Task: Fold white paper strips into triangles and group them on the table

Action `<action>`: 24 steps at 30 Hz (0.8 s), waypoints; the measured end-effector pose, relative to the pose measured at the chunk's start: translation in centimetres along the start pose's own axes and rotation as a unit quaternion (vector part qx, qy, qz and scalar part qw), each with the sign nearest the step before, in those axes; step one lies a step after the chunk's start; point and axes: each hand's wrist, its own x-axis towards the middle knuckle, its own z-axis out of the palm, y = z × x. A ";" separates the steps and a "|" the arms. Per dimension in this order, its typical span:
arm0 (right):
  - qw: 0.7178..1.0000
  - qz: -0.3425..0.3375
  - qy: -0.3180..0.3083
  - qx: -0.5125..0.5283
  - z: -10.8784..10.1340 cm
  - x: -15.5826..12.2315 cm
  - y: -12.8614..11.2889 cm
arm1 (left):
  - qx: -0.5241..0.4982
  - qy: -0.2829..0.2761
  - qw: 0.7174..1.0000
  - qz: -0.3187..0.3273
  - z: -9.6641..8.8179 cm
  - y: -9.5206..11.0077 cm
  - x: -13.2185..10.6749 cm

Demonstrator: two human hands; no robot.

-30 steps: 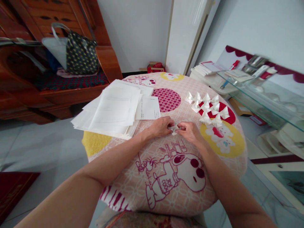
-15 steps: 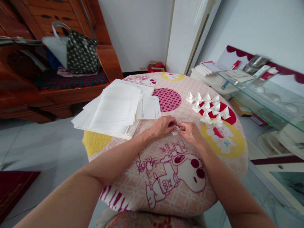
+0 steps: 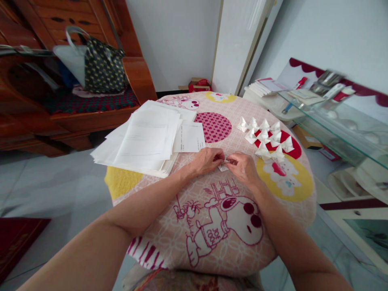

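A small folded paper piece is pinched between my two hands over the middle of the table, its lower point showing below the fingers. My left hand closes on it from the left, fingertips bent inward. From the right, my right hand grips it between thumb and fingers. Most of the piece is hidden by the fingertips. To the right of my hands stand several white folded paper shapes in loose rows. A stack of white paper sheets lies to the left, some with printed lines.
The round table wears a patterned cloth with cartoon figures. A glass shelf with cups and stationery stands close on the right. A wooden bench with a dotted bag is at the left.
My fingertips have shifted slightly on the folded paper piece, and a little more of its lower part shows. The sheets and the standing paper shapes are unchanged.
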 end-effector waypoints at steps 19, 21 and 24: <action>0.998 0.025 -0.004 0.052 0.3 -0.2 -0.4 | -0.097 0.018 0.991 -0.087 -1.1 -1.1 0.3; 0.999 0.017 -0.006 0.050 0.4 -0.2 -0.4 | -0.118 0.018 0.989 -0.087 -1.1 -1.3 0.4; 0.999 0.012 -0.008 0.037 0.6 -0.2 -0.5 | -0.138 0.023 0.987 -0.084 -1.0 -1.7 0.4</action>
